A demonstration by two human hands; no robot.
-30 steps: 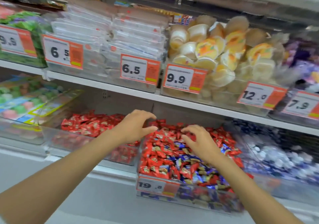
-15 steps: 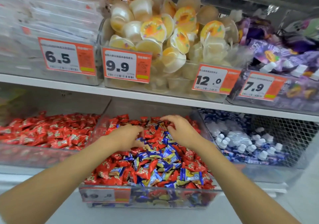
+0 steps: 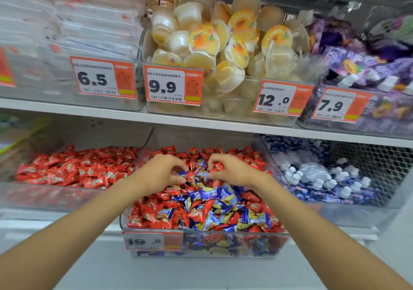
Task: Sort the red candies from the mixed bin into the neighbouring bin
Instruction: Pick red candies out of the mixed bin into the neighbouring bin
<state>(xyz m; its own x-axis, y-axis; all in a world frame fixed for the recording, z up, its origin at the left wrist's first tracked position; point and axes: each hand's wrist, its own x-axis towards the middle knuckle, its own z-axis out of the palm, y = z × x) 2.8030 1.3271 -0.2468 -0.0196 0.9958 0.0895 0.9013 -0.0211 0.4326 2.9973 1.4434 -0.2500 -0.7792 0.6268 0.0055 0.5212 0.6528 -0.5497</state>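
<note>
Red candies (image 3: 202,211) lie tangled with blue candies (image 3: 210,192) in the mixed bin (image 3: 234,245), heaped under both hands and on the wrist side of them. The neighbouring bin (image 3: 55,195), which holds red only, sits just to the outer side of the left hand. 1 second ago the left hand hovered at the wall between the 2 bins while the right hand lay spread on the mix. Now both have drawn together over the far middle of the heap. That reads as a fresh round of picking, and with plenty of red left in the mix the sort looks far from done. The left hand (image 3: 159,173) arches palm-down, fingers curled into the wrappers and thumb closing toward the fingertips; whether it has hold of anything I cannot tell. The right hand (image 3: 232,171) mirrors it, near the left but apart, its fingers and thumb pinching 1 of the red candies.
</note>
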